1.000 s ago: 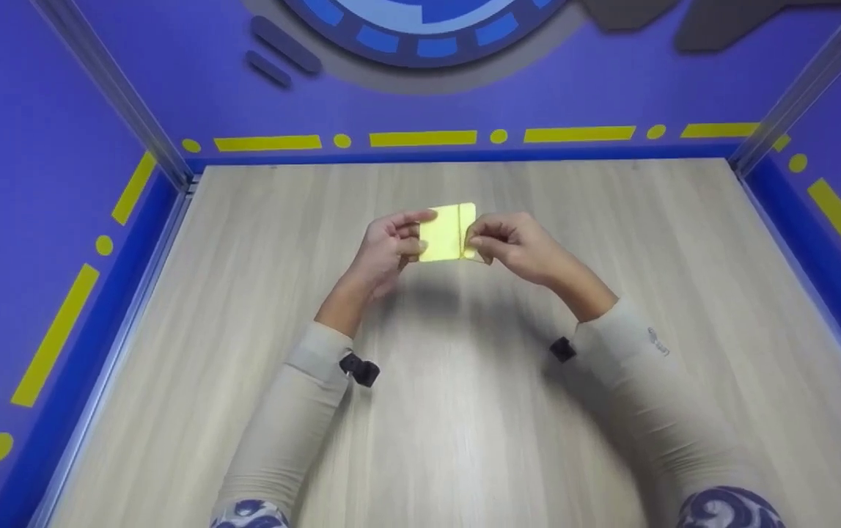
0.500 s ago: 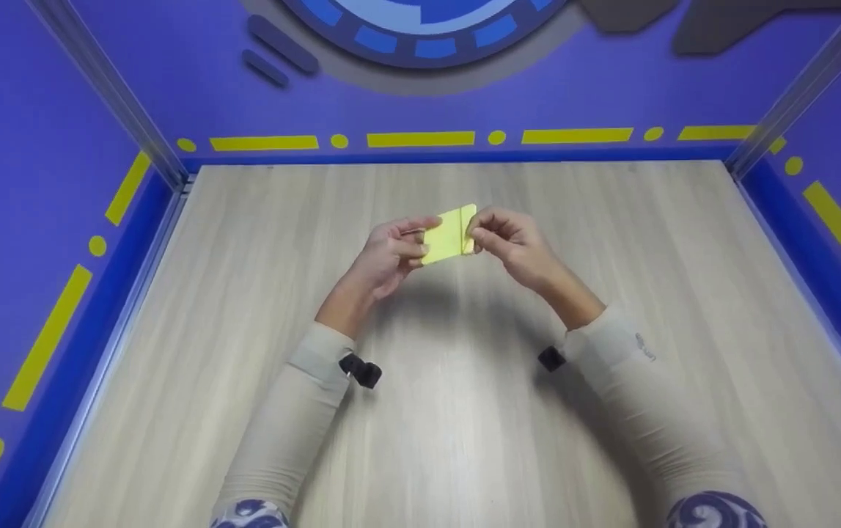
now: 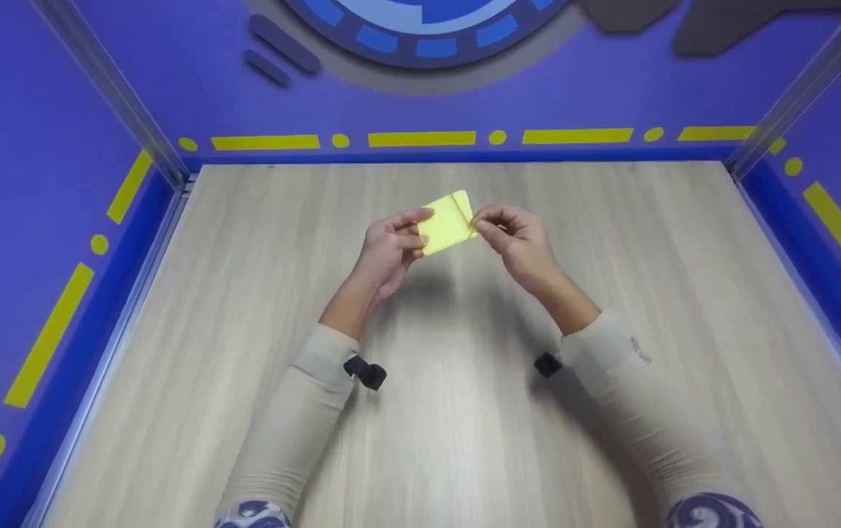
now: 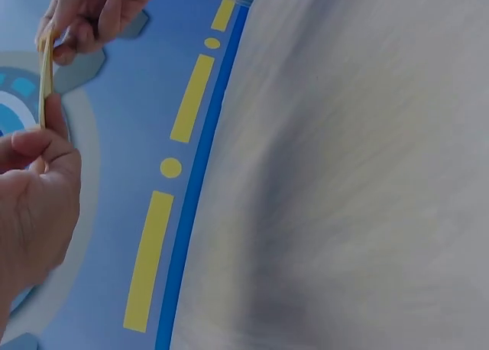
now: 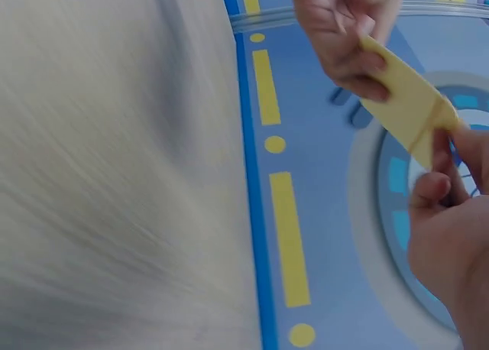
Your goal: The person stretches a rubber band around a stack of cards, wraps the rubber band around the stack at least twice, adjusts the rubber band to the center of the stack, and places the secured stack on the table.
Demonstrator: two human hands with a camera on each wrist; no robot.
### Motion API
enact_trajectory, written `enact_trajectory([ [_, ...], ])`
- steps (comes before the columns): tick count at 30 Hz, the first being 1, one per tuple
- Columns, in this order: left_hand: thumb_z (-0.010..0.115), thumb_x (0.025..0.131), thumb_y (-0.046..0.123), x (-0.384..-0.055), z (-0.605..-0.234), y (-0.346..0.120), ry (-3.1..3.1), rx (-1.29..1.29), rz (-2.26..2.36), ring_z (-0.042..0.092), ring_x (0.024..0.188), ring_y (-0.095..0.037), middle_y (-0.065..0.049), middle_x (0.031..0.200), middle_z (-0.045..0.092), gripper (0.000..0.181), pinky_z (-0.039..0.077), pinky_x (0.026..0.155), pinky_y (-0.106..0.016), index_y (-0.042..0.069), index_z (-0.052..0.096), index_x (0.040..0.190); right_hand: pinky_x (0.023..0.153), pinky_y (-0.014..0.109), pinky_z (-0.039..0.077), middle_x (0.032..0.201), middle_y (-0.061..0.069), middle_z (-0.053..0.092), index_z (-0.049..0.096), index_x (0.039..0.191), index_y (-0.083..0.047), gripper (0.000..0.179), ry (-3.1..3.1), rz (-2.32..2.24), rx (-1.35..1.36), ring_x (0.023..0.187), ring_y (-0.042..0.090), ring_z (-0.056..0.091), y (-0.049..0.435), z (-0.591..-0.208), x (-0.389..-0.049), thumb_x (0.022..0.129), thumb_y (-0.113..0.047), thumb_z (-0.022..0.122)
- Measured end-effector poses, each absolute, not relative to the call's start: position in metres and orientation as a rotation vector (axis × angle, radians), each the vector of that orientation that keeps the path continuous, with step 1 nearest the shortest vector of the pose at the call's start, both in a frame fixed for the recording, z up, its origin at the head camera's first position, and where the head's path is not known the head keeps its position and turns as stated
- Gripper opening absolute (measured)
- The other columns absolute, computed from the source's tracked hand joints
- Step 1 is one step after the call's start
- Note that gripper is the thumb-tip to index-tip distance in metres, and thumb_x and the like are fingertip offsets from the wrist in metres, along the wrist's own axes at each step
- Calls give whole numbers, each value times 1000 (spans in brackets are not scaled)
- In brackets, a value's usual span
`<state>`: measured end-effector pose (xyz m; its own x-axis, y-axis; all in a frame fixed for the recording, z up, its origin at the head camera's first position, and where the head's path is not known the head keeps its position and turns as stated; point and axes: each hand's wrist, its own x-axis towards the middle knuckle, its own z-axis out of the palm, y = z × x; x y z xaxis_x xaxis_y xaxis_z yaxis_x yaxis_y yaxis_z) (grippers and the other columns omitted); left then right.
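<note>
A small yellow notebook with a thin elastic band near its right edge is held up over the table, tilted. My left hand grips its left side, thumb on the front cover. The fingertips of my right hand pinch the band at the lower right edge, and the band slants toward them. Edge-on in the left wrist view, the notebook looks thin. In the right wrist view the band crosses the notebook close to the right fingers. The notebook's back is hidden.
Below the hands lies a wood-grain table. A blue wall with yellow dashes stands behind it, and side walls flank it. Black wrist cameras hang under the sleeves.
The notebook has tilted, its right end rising slightly. The band, upright before, now slants toward the right fingertips. My right hand has turned a little, still at the right edge.
</note>
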<state>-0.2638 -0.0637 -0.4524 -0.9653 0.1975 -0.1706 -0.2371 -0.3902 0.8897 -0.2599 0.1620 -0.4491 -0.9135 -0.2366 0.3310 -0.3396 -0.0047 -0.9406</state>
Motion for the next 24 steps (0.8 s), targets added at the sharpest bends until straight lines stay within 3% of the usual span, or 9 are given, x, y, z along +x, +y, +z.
enact_trajectory([
  [5, 58, 83, -15, -265, -450, -61, 1530, -178, 2592, 51, 85, -13, -3, 98, 52, 42, 45, 59, -17, 4, 68, 120, 57, 26, 33, 86, 3, 63, 66, 98, -1, 8, -1858, 2373, 575, 65, 11, 41, 161, -452, -257, 97, -7, 61],
  [9, 58, 87, -12, -263, -449, -60, 1532, -256, 2666, 53, 87, -13, -3, 104, 56, 39, 46, 62, -17, 7, 69, 119, 59, 26, 34, 88, 7, 62, 66, 96, 1, 7, -1830, 2371, 589, 68, 11, 44, 159, -455, -254, 96, -3, 61],
  [12, 58, 88, -12, -264, -446, -54, 1465, -360, 2717, 52, 84, -13, -4, 110, 55, 39, 47, 62, -17, 8, 69, 119, 65, 21, 44, 95, 11, 63, 67, 94, 4, 7, -1933, 2165, 664, 80, 13, 54, 151, -457, -248, 94, -2, 62],
  [16, 57, 87, -13, -266, -441, -49, 1306, -482, 2786, 53, 85, -13, -6, 122, 52, 42, 47, 64, -17, 7, 69, 122, 68, 21, 48, 103, 9, 67, 69, 91, -2, 7, -2104, 1728, 925, 84, 16, 58, 139, -461, -236, 95, -4, 63],
  [20, 56, 88, -12, -267, -438, -52, 1286, -506, 2779, 53, 87, -14, -9, 134, 50, 43, 46, 65, -18, 9, 68, 124, 66, 23, 47, 97, 11, 68, 68, 98, -2, 9, -2167, 1829, 1143, 77, 17, 56, 136, -456, -230, 97, -2, 59],
  [24, 55, 89, -11, -265, -438, -58, 1357, -487, 2704, 51, 84, -13, -10, 137, 50, 42, 45, 62, -18, 9, 68, 123, 62, 21, 43, 87, 9, 62, 70, 105, -4, 16, -2263, 1891, 1117, 73, 16, 51, 148, -449, -232, 94, 2, 60],
])
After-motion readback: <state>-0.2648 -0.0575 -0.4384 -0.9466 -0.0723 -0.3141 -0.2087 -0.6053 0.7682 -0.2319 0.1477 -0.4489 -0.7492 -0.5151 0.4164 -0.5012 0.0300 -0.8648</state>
